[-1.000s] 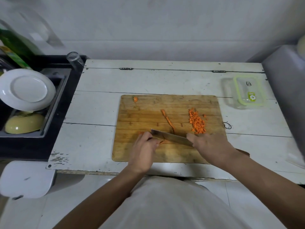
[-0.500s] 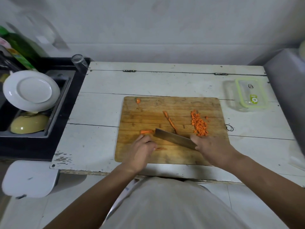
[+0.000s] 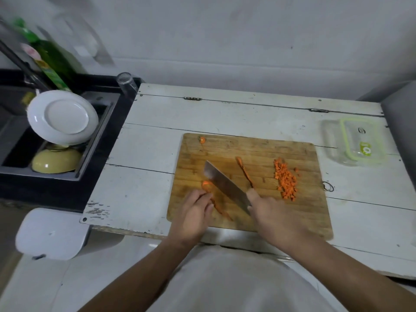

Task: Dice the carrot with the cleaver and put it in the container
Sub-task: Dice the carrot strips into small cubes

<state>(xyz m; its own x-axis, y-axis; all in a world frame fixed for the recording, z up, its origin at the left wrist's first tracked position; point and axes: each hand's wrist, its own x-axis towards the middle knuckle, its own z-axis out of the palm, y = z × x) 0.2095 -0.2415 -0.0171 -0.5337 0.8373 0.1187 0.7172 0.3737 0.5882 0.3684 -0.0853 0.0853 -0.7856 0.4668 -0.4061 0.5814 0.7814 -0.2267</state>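
Observation:
A wooden cutting board (image 3: 252,147) lies on the white table. My right hand (image 3: 270,212) grips the handle of the cleaver (image 3: 225,185), whose blade points to the far left over the board. My left hand (image 3: 193,212) holds a carrot piece (image 3: 208,186) down with curled fingers, just left of the blade. A thin carrot strip (image 3: 244,171) lies beyond the blade. A pile of diced carrot (image 3: 286,180) sits on the board's right side. A carrot end (image 3: 203,140) rests at the far left corner. The clear container (image 3: 353,143) with a green-rimmed lid stands at the right.
A black sink (image 3: 13,140) at the left holds a white plate (image 3: 62,118) and a yellow bowl (image 3: 56,161). A glass (image 3: 126,83) stands at its far corner, a green bottle (image 3: 51,61) behind. A white bin (image 3: 49,235) stands below the table's left end.
The cleaver's tip has swung away from me and lifted, now pointing far left. My left hand has shifted on the carrot piece, which shows more beside the blade.

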